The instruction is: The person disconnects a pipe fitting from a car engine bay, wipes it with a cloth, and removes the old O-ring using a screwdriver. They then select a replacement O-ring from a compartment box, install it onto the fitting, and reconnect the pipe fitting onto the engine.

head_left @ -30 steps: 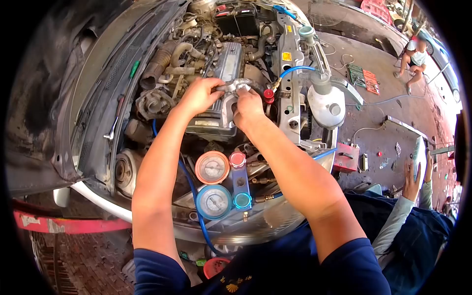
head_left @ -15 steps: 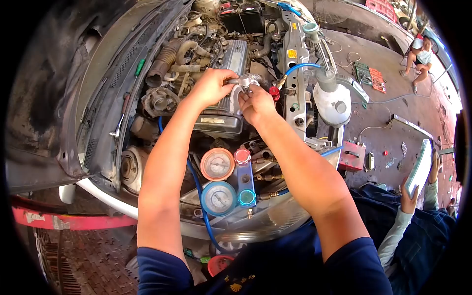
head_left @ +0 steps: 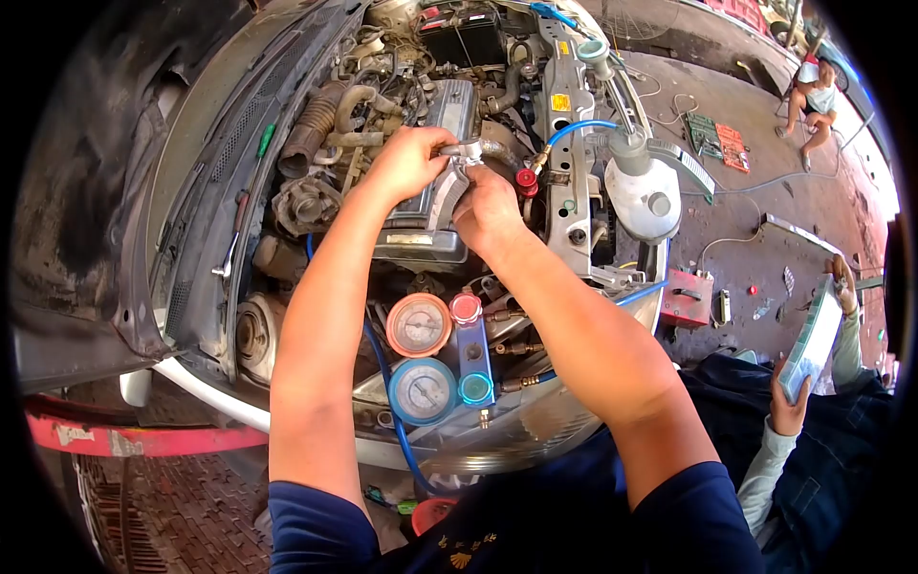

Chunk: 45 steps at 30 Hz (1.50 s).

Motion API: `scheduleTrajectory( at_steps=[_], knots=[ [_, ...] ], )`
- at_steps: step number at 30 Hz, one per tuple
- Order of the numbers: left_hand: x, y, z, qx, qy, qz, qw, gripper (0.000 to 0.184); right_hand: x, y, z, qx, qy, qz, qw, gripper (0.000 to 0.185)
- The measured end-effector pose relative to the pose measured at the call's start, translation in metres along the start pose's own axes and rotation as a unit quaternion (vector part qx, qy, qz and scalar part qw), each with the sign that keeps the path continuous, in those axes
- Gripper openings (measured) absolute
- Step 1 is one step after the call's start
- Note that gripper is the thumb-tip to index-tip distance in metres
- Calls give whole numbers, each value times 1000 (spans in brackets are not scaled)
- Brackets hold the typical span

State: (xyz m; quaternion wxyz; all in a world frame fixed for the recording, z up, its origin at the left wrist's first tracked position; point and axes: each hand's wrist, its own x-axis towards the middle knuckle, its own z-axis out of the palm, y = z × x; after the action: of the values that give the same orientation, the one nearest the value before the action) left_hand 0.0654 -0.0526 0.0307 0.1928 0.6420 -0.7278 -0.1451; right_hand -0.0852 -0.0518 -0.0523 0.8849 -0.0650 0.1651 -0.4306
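Note:
Over the engine bay, my left hand [head_left: 411,163] is closed, pinching a silver metal pipe fitting [head_left: 469,150]. My right hand [head_left: 490,206] is closed just below and right of it, its fingertips against the fitting's underside. A greyish rag-like piece [head_left: 446,199] hangs from the right fingers over the engine's top cover [head_left: 457,110]; its exact kind is unclear. Nearer me sits a gauge manifold [head_left: 472,352] with a red-rimmed gauge [head_left: 419,323] and a blue-rimmed gauge [head_left: 423,390]. A red valve coupler [head_left: 527,182] on a blue hose [head_left: 581,125] lies right of my hands.
A white fluid reservoir [head_left: 643,199] stands at the right of the bay, and a battery [head_left: 465,38] at the back. A green-handled screwdriver [head_left: 267,141] and a ratchet [head_left: 229,239] rest along the left edge. At right, another person's hands [head_left: 790,407] hold a flat panel [head_left: 813,335].
My right hand has shifted slightly left and lower, and more of the greyish piece shows. The fitting stays in my left hand. The other person's far hand has moved higher along the panel.

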Motion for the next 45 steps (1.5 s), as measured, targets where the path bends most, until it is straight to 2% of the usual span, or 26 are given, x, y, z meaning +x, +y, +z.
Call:
scheduleTrajectory(
  at_steps=[4, 5, 7, 9, 10, 11, 13, 14, 16, 17, 19, 20, 22, 25, 27, 30, 31, 32, 33, 34, 36, 38, 39, 41, 43, 45],
  knots=[
    [2, 3, 0, 19, 4, 5, 1000, 32, -7, -5, 6, 48, 26, -4, 998, 15],
    [3, 2, 1, 23, 7, 6, 1000, 32, -9, -5, 7, 50, 53, -1, 997, 20],
    [3, -13, 4, -7, 12, 19, 1000, 31, -27, -9, 19, 31, 43, -23, 998, 24],
    [-3, -14, 1, 26, -2, 24, 999, 31, -54, -16, 34, -19, 25, 30, 999, 24],
    [2, -42, 9, -27, 0, 76, 997, 31, -75, -19, 48, -43, 21, 38, 998, 23],
    [-6, -18, 3, -16, 1, 58, 998, 33, -96, -19, 58, -67, 17, 45, 997, 23],
    [-6, -15, 6, -20, 6, 137, 990, 29, -138, -23, 61, -168, -92, 39, 981, 22],
    [-7, -11, 8, -20, 6, 141, 990, 29, -148, -16, 47, -336, -184, -252, 889, 22],
    [-18, 16, 7, 64, -14, 145, 987, 28, -194, -27, 39, -456, -259, -336, 782, 23],
    [-18, 20, 9, 65, -13, 144, 987, 28, -211, -38, 37, -457, -277, -297, 791, 21],
    [-22, 22, 11, 94, -30, 165, 981, 30, -241, -65, 37, -386, -247, -146, 877, 17],
    [-25, 22, 10, 116, -48, 151, 981, 35, -252, -80, 38, -355, -221, -124, 900, 16],
    [-35, 35, 4, 119, -35, 141, 982, 39, -272, -112, 35, -330, -156, -174, 915, 17],
    [-55, 55, -13, 138, 10, 144, 980, 43, -286, -147, 29, -351, -72, -280, 891, 31],
    [-77, 78, -26, 125, 62, 154, 978, 43, -291, -157, 18, -332, -78, -294, 893, 33],
    [-122, 138, -46, 11, 100, 163, 982, 49, -296, -144, 13, -329, -73, -306, 890, 31],
    [-143, 161, -51, -82, 67, 155, 982, 65, -297, -138, 9, -344, -96, -288, 889, 40],
    [-164, 172, -46, -254, 10, 139, 957, 84, -300, -123, 15, -384, -133, -286, 868, 42],
    [-189, 200, -44, -359, -23, 83, 930, 97, -303, -108, 22, -422, -170, -286, 843, 45],
    [-209, 212, -43, -390, -50, 112, 913, 99, -306, -93, 28, -455, -207, -288, 817, 48],
    [-244, 213, -7, -310, 12, 208, 928, 88, -312, -68, 37, -553, -307, -336, 698, 49],
    [-272, 213, 3, -295, 87, 198, 931, 66, -323, -57, 43, -676, -331, -346, 560, 55],
    [-290, 211, 3, -234, 113, 191, 947, 59, -327, -51, 39, -704, -338, -352, 517, 53],
    [-322, 205, 11, -195, 137, 172, 956, 53, -332, -52, 43, -702, -399, -235, 541, 49],
    [-348, 206, 12, -187, 151, 145, 960, 52, -334, -45, 41, -682, -443, -197, 547, 49],
    [-364, 203, 10, -159, 186, 162, 956, 52, -337, -38, 38, -684, -460, -185, 535, 54]
  ],
)
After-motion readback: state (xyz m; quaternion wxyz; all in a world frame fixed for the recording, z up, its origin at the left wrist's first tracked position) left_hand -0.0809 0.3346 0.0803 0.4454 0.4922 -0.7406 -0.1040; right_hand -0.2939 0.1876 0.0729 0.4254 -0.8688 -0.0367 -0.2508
